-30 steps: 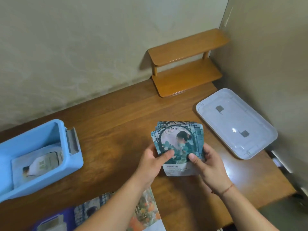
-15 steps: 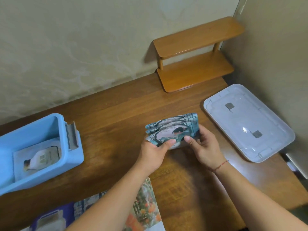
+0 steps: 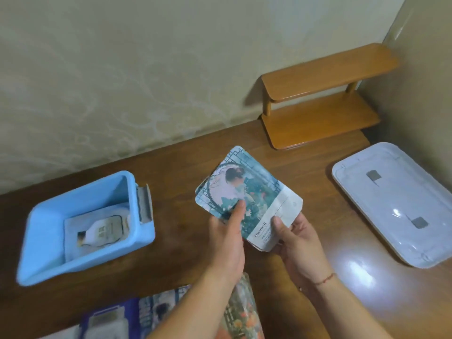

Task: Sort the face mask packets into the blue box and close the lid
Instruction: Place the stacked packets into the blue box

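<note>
Clearly, both hands' packet (image 3: 247, 189) reads "Kissmiwall".

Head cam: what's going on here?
A person holds a stack of teal face mask packets above the wooden table, left hand and right hand both gripping it. The blue box sits open to their left with one packet inside. The white lid lies on the table, right.

A single head-worn wide-angle view looks forward and down, close over the dark brown wooden table (image 3: 186, 172); it faces the beige patterned wall (image 3: 122, 69) behind, the room corner at upper right; both forearms enter from the bottom edge.
</note>
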The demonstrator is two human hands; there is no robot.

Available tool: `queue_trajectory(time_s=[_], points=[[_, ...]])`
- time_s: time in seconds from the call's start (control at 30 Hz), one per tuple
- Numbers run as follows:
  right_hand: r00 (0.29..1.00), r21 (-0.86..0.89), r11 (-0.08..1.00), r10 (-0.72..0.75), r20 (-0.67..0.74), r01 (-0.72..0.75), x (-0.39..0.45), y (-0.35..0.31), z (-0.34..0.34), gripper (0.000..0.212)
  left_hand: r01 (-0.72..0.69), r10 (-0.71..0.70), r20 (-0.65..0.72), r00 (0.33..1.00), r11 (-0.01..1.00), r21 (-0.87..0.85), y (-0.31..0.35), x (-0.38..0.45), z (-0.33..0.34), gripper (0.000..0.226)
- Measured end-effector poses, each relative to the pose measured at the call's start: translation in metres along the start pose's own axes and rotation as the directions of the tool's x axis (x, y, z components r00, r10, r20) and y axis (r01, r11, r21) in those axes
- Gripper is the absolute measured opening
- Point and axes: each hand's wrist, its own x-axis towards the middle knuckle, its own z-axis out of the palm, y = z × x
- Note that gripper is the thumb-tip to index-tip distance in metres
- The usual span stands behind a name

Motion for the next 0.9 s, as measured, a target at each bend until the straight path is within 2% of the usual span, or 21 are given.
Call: queue_trajectory(time_s=[0.07, 0.13, 0.17, 0.2, 0.27, 0.3, 0.37, 0.43, 0.53, 0.63, 0.8, 0.9], points=[[0.999, -0.085, 0.996, -0.034, -0.002, 0.033, -0.003, -0.006, 0.014, 0.068, -0.122, 0.125, -0.046, 0.991, 0.991, 0.052, 0.025, 0.004, -0.029, 0.045], [0.998, -0.132, 0.991, -0.011, 0.060, 0.019, -0.006, -0.011, 0.032, 0.084, -0.248, 0.266, -0.025, 0.964, 0.925, 0.287, 0.053, 0.005, -0.066, 0.058], [0.996, -0.139, 0.990, 0.010, 0.092, 0.002, -0.008, -0.010, 0.043, 0.081, -0.287, 0.305, 0.020, 0.952, 0.868, 0.404, 0.066, 0.004, -0.083, 0.058], [0.994, -0.138, 0.990, 0.032, 0.102, -0.018, -0.009, -0.006, 0.056, 0.066, -0.303, 0.315, 0.056, 0.947, 0.825, 0.477, 0.075, 0.001, -0.098, 0.054], [0.997, -0.165, 0.985, 0.061, 0.051, -0.051, -0.011, 0.006, 0.086, 0.032, -0.272, 0.285, 0.054, 0.957, 0.816, 0.510, 0.087, -0.007, -0.123, 0.043], [0.999, -0.216, 0.975, 0.048, 0.020, -0.043, -0.013, 0.012, 0.102, 0.026, -0.256, 0.281, 0.030, 0.959, 0.819, 0.513, 0.092, -0.013, -0.133, 0.041], [0.999, -0.291, 0.956, 0.033, 0.007, -0.030, -0.017, 0.021, 0.132, 0.021, -0.249, 0.293, -0.013, 0.956, 0.833, 0.494, 0.102, -0.022, -0.156, 0.042], [0.994, -0.270, 0.960, 0.093, 0.059, -0.074, -0.021, 0.027, 0.159, 0.022, -0.218, 0.258, -0.048, 0.965, 0.891, 0.399, 0.122, -0.027, -0.182, 0.045], [0.969, -0.271, 0.950, 0.199, 0.149, -0.154, -0.024, 0.034, 0.191, 0.025, -0.130, 0.129, 0.022, 0.991, 0.956, 0.264, 0.156, -0.023, -0.228, 0.060], [0.949, -0.362, 0.916, 0.252, 0.189, -0.171, -0.029, 0.048, 0.224, 0.027, -0.137, 0.112, 0.093, 0.989, 0.930, 0.341, 0.178, -0.019, -0.261, 0.057], [0.966, -0.575, 0.814, 0.206, 0.158, -0.079, -0.027, 0.066, 0.266, 0.023, -0.113, 0.107, 0.040, 0.993, 0.870, 0.480, 0.192, -0.009, -0.305, 0.055], [0.981, -0.689, 0.723, 0.167, 0.103, -0.051, -0.004, 0.075, 0.290, 0.019, -0.117, 0.128, 0.029, 0.991, 0.760, 0.639, 0.215, 0.010, -0.326, 0.059]])
